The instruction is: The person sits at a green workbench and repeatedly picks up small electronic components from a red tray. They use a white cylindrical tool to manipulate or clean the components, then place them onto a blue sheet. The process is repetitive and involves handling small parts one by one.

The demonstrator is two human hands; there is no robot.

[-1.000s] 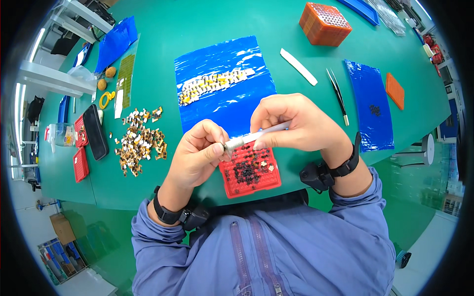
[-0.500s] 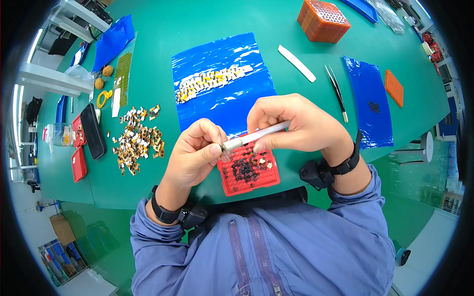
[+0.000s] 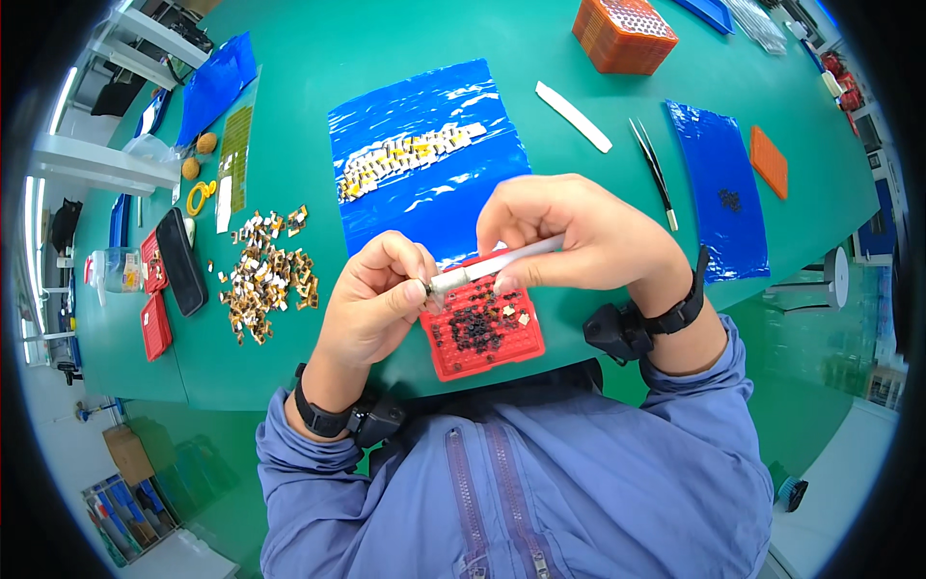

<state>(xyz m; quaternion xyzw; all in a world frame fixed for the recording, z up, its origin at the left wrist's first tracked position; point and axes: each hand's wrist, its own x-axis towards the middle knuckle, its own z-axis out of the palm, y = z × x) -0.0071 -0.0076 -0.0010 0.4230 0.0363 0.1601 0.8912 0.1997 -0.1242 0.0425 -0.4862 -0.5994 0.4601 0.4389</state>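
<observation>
My right hand (image 3: 579, 232) is closed round a white pen-shaped tool (image 3: 529, 253) with a greyish-clear front end, held slanting above the table. At that front end my left hand (image 3: 371, 294) pinches a tiny dark piece (image 3: 428, 288), mostly hidden by the fingertips. Below both hands lies a red tray (image 3: 492, 365) with a dimpled surface, strewn with small black parts (image 3: 477, 333) and a few cream-coloured bits (image 3: 524, 317). Beyond it is a blue film sheet (image 3: 415, 101) bearing rows of small white and yellow pieces (image 3: 405, 162).
A loose heap of small gold-white-black pieces (image 3: 268, 280) lies left, near a dark phone (image 3: 180, 261) and yellow scissors (image 3: 201, 198). On the right are tweezers (image 3: 654, 174), a white knife-shaped tool (image 3: 574, 117), a blue sheet (image 3: 709, 164) with black bits, and stacked orange trays (image 3: 625, 37).
Both hands keep nearly the same pose, with the tool still against the pinched piece. The whole view has shifted slightly.
</observation>
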